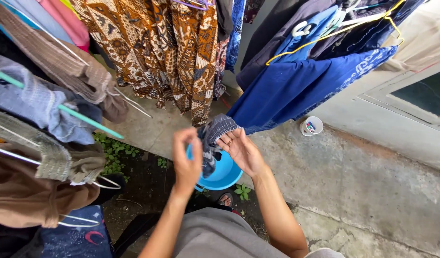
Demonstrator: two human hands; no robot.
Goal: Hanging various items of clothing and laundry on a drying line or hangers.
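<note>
My left hand (187,161) and my right hand (241,150) both grip a small dark grey garment (214,136) with a ribbed elastic band, held up between them at chest height. Directly below it on the ground sits a blue plastic basin (227,176). My right hand pinches the banded top edge; my left hand holds the cloth's left side.
Brown batik cloths (167,48) hang ahead. Blue garments on a yellow hanger (306,81) hang at right. A drying rack at left (48,134) carries grey and brown clothes. A small white pot of pegs (311,126) stands on the concrete by the wall. Weeds (114,153) grow in soil.
</note>
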